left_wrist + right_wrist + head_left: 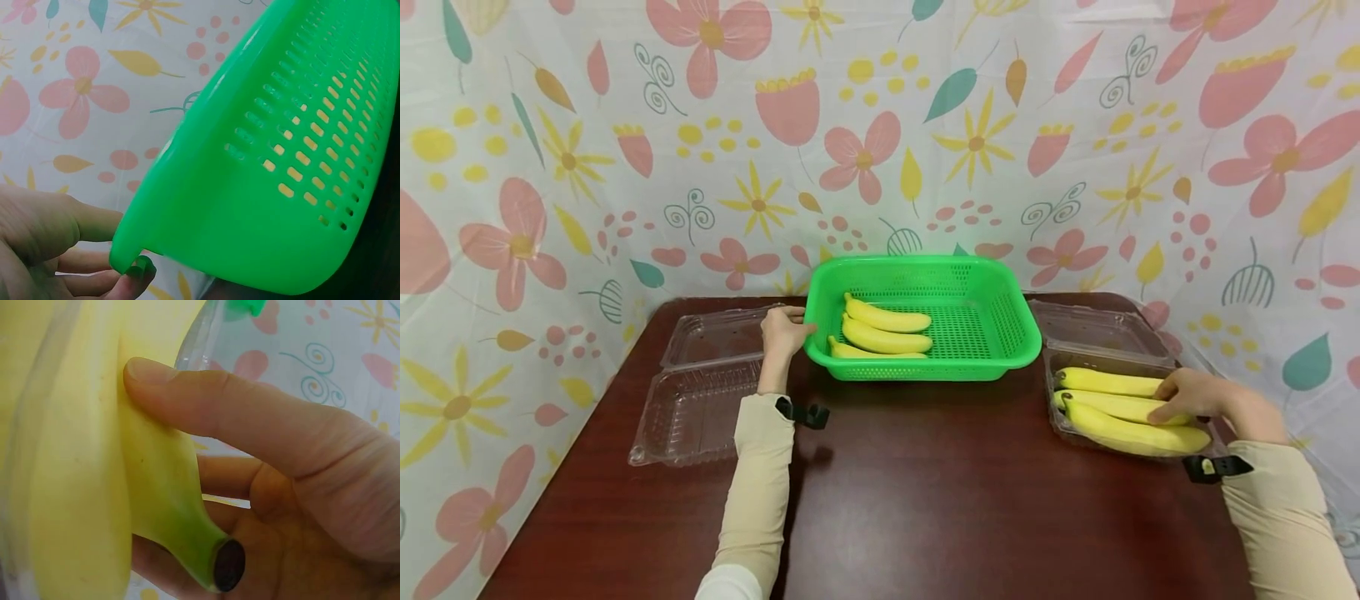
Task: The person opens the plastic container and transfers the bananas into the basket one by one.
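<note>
A green perforated basket point(992, 364) stands at the back of the table, with three yellow bananas point(887, 337) lying in its left part. My left hand point(784, 333) holds the basket's left rim, thumb and fingers on either side of it in the left wrist view. On the right, three bananas point(1131, 432) lie side by side in a clear plastic clamshell box point(1056, 364). My right hand point(1213, 402) is over that box and grips a banana point(165, 481) near its greenish, dark-tipped end. Some fingertips are hidden behind the fruit.
Another clear clamshell box point(688, 417) lies with its lid point(707, 337) folded back on the left of the dark brown table point(955, 500). The right box's lid point(1101, 329) is folded back too. A flower-printed curtain point(880, 125) hangs behind the table.
</note>
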Available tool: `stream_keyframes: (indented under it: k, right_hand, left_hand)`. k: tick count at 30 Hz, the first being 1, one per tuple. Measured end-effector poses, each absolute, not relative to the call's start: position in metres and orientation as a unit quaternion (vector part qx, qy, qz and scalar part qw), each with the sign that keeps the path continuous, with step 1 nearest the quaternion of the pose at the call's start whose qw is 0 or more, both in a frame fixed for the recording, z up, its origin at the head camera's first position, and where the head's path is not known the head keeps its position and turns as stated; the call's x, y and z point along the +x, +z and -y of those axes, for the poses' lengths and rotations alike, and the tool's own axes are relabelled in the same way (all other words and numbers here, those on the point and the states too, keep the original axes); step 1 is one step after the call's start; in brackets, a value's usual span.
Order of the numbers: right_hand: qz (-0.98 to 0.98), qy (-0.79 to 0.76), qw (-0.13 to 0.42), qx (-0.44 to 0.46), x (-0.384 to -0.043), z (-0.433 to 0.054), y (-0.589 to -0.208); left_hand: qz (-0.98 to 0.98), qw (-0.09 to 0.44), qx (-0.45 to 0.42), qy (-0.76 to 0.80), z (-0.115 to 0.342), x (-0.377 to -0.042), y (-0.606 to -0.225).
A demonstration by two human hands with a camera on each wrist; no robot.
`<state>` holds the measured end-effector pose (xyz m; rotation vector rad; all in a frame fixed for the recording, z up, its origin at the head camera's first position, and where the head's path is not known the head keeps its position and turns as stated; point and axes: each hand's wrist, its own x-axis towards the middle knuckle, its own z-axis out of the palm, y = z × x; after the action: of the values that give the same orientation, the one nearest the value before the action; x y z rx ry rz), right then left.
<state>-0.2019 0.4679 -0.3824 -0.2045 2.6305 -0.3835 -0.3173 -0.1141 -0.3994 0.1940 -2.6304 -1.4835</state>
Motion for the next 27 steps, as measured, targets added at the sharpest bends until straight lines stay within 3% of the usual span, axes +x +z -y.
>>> stream_keyframes:
  k: [11,27]
  right_hand:
    - [-0.959,-0.131,0.236,-0.083,-0.198,-0.468,-0.378]
    - [-0.972,-0.130,0.165,-0.105,-0.182,-0.472,-0.371]
  left_hand:
    - [0.871,0.039,0.074,-0.484,0.117,-0.316,-0.396]
    - [0.851,0.033,0.081,-0.518,0.118,-0.318,-0.398]
